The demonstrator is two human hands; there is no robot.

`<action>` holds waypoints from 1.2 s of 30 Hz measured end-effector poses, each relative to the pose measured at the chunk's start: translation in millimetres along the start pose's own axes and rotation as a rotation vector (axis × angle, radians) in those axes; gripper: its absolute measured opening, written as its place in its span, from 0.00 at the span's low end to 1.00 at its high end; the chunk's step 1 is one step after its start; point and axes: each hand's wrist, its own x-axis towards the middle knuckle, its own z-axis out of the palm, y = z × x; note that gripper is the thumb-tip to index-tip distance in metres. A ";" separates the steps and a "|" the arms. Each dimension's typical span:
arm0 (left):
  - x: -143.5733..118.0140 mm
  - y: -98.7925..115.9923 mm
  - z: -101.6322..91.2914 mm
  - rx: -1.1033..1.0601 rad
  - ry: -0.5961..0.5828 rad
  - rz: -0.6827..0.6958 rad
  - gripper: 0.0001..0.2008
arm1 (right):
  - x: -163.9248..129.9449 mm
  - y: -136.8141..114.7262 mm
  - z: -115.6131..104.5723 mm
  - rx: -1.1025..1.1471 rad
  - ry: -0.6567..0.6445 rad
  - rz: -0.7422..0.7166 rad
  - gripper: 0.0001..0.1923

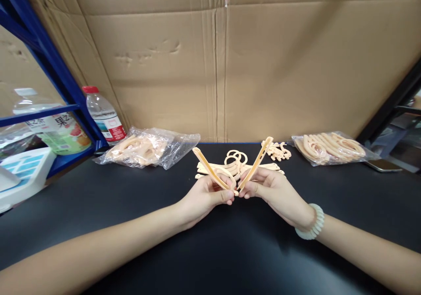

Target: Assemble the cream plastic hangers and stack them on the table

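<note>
Between thumb and fingers, my left hand (pixel 204 200) pinches a long beige plastic strip (pixel 206 167) with a channelled inner side; a curved beige part shows beside its lower end. My right hand (pixel 279 194), with a pale beaded bracelet at the wrist, grips a second beige plastic strip (pixel 260 158) with small slots along it. Both strips lean outward in a V, their lower ends close together at my fingertips. Whether these ends are joined I cannot tell. Behind my hands lies a pile of similar beige strips and hooks (pixel 236 156), partly hidden by them.
Small beige hook pieces (pixel 283 151) lie behind on the black table (pixel 230 251). A clear bag of beige parts (pixel 144 148) is at left, another bag (pixel 329 148) at right, near a phone-like flat object (pixel 383 166). A red-capped bottle (pixel 103 115) stands by the blue rack (pixel 49 53).
</note>
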 end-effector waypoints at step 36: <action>-6.1 -2.2 14.1 -0.032 0.307 -0.032 0.13 | -0.1 -3.5 13.9 -0.142 0.066 -0.007 0.16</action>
